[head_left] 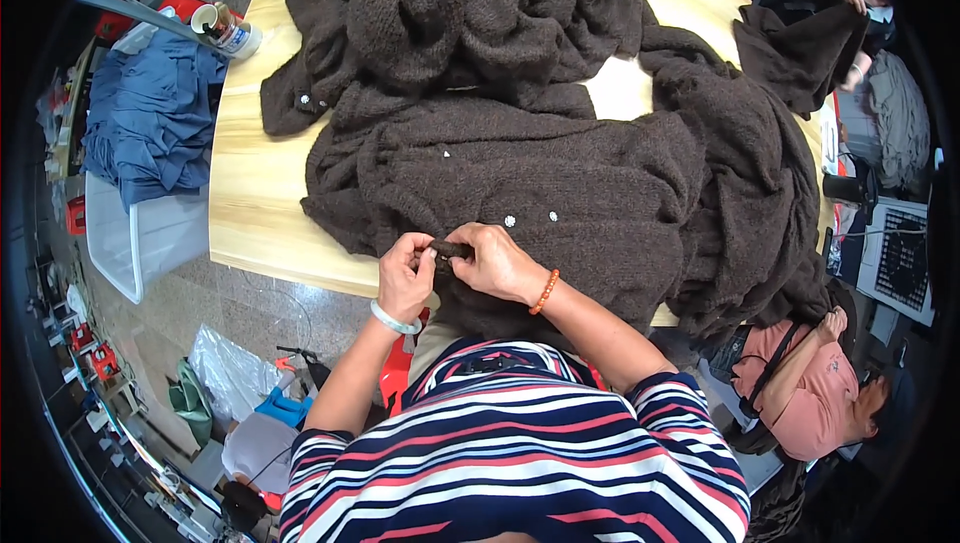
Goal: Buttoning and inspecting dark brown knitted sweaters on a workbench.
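Observation:
A dark brown knitted garment (600, 188) with small white ornaments lies spread over the table's near side. My left hand (405, 273) pinches the garment's edge at its near left part, thumb and forefinger together. Right beside it, my right hand (490, 261) grips the same edge, fingers curled; the two hands almost touch. A short rolled piece of the brown knit shows between them. Whether anything small is also held there is hidden by the fingers. Two flower-like white ornaments (510, 221) sit just beyond my right hand.
More brown knitwear (430, 13) is heaped on the far side of the wooden table (255, 183). A white jar (228, 31) stands at the far left edge. Blue cloth (150, 113) fills a white bin (120, 253) on the left. People at the right handle brown knits, one in a pink shirt (800, 383).

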{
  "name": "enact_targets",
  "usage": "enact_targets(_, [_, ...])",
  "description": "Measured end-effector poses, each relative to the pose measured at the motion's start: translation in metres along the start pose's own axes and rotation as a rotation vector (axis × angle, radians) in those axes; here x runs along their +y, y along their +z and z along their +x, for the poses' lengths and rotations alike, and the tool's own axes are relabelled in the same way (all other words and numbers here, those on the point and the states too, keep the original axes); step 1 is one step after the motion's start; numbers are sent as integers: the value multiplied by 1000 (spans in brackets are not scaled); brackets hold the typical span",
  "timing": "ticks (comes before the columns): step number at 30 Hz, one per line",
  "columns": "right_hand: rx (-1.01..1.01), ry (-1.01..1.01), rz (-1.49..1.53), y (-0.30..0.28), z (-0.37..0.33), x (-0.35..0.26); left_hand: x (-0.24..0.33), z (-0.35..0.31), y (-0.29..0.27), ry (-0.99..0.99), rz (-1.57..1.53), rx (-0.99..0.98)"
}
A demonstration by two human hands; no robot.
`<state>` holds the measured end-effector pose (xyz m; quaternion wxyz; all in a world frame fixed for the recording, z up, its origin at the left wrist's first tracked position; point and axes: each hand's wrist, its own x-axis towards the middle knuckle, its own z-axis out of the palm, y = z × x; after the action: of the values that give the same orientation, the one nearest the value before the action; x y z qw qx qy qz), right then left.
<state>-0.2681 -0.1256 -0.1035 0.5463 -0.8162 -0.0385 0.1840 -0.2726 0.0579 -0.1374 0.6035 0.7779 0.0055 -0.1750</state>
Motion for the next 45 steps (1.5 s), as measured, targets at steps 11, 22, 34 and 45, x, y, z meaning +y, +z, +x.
enact_targets(11, [40, 173, 299, 14, -3, 25, -3, -7, 12, 113, 83, 83])
enact_targets(22, [-75, 295, 571, 14, -6, 35, 1, -21, 4, -135, -298, -51])
enact_targets(34, [-42, 171, 223, 13, -17, 19, -19, -31, 3, -140, -338, -1])
enact_targets(45, [0, -102, -66, 9, -13, 9, 0, -27, 8, -39, -115, 55])
